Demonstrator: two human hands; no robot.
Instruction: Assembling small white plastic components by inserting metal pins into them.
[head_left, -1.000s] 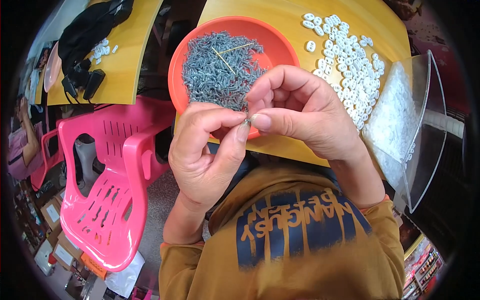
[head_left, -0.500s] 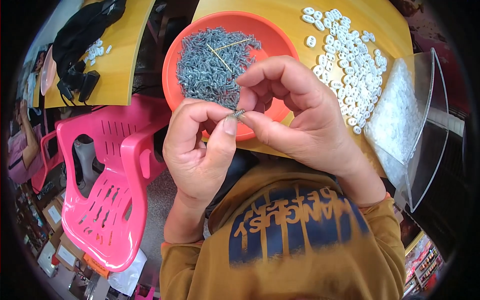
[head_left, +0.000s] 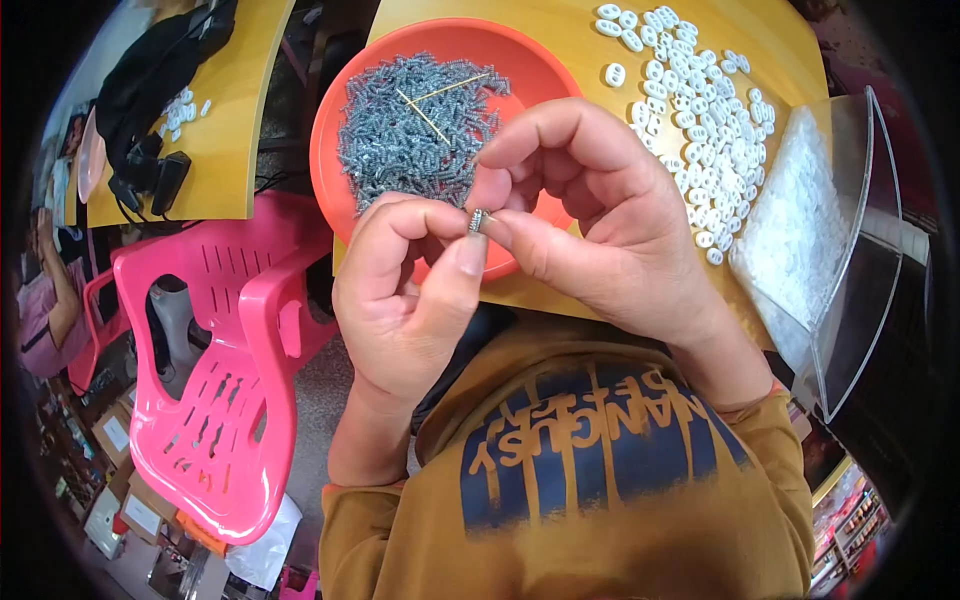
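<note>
One small metal spring [head_left: 477, 221] is sitting pinched btwn thumb & index fingertip of L hand [head_left: 405, 295], other fingers curling in behind. R hand [head_left: 610, 215] is facing it, thumb tip reaching the spring's R side, index arching above; can't tell if R is gripping too or just touching. Both hands & spring are showing in front of the near side of a red-orange bowl [head_left: 548, 85].

Inside the bowl, a big heap of springs [head_left: 395, 140] is filling mostly the L part, w/ 2 thin yellowish sticks [head_left: 455, 87] lying on top & forming a V. Bowl is resting on a yellow table [head_left: 540, 297].

To the R, lots of white oval pcs [head_left: 715, 130], many showing 2 holes, are spreading loose on the tabletop. Beyond them, at the table's R edge, a clear scoop-shaped tray [head_left: 850, 150] is holding a mass of small translucent pcs [head_left: 790, 225].

Below, the person is wearing a brown top [head_left: 640, 540]. On the L, a pink plastic chair [head_left: 190, 420] is standing near, & past it a 2nd yellow table [head_left: 225, 150] is bearing black cloth [head_left: 140, 90].
</note>
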